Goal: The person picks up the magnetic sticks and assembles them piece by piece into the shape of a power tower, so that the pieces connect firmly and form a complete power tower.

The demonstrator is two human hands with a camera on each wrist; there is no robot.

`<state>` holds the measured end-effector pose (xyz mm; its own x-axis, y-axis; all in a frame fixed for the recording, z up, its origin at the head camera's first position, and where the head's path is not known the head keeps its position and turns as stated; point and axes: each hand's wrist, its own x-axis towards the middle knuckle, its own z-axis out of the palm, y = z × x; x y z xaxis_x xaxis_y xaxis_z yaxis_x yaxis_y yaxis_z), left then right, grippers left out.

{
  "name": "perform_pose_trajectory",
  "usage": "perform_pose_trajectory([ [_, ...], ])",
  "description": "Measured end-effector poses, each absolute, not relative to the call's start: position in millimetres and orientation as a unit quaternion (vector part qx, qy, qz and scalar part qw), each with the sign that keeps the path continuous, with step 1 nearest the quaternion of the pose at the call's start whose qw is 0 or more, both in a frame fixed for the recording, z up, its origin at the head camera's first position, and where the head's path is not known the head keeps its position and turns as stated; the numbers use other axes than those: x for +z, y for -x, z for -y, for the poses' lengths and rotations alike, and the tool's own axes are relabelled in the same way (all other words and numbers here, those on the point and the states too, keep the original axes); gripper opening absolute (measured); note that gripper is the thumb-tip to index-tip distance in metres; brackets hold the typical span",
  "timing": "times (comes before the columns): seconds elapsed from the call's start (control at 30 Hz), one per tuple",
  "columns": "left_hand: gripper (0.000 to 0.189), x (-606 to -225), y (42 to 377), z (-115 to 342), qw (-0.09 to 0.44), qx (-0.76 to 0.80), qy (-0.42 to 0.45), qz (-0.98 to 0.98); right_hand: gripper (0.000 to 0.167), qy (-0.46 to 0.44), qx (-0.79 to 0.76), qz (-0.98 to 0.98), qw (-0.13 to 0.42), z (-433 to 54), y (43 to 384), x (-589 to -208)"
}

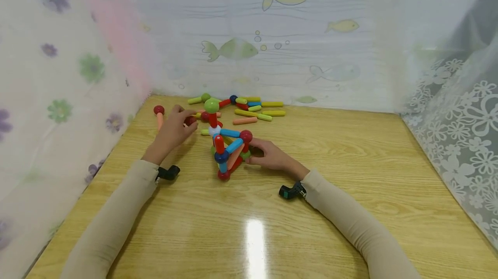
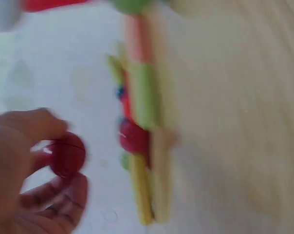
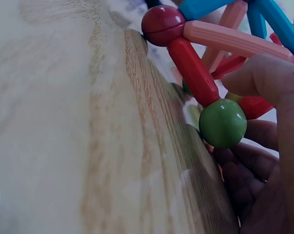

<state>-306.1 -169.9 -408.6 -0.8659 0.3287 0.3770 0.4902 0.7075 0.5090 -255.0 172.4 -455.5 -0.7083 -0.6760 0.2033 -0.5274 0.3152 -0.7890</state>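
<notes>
My left hand (image 1: 171,130) pinches a red ball (image 2: 68,155) between thumb and fingertips, left of a built structure. That structure (image 1: 234,145) is made of blue, red and pink rods joined by coloured balls, and it stands on the table. A red rod topped by a light green ball (image 1: 212,106) rises from its white ball (image 1: 214,131). On the structure's right side, my right hand (image 1: 272,156) grips a lower corner, its thumb and fingers about the rods by a green ball (image 3: 223,123).
Loose rods, among them a yellow one (image 1: 273,113) and a pink one (image 1: 245,121), lie behind the structure with several balls. A pink rod with a red ball (image 1: 158,109) lies at the far left of the wooden table (image 1: 350,149). Patterned curtains (image 1: 280,54) hang around it.
</notes>
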Motion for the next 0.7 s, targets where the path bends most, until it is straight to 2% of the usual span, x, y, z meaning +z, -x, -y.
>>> perform_pose_trajectory([
  [0.1, 0.04, -393, 295, 169, 0.159, -0.453, 0.205, 0.853, 0.053, 0.37, -0.447, -0.81, 0.081, -172, 254, -455],
  [0.2, 0.036, -378, 278, 165, 0.2, -0.56, 0.216, 0.774, 0.054, 0.367, -0.443, -0.814, 0.079, -172, 255, -455],
  [0.37, 0.029, -355, 246, 150, 0.264, -0.623, 0.332, 0.657, 0.054, 0.376, -0.441, -0.811, 0.078, -173, 255, -455],
  [0.53, 0.045, -343, 224, 133, 0.225, -0.616, 0.443, 0.612, 0.053, 0.381, -0.446, -0.806, 0.078, -173, 254, -456],
  [0.7, 0.043, -347, 218, 126, 0.189, -0.593, 0.463, 0.631, 0.052, 0.383, -0.447, -0.805, 0.078, -173, 254, -456],
])
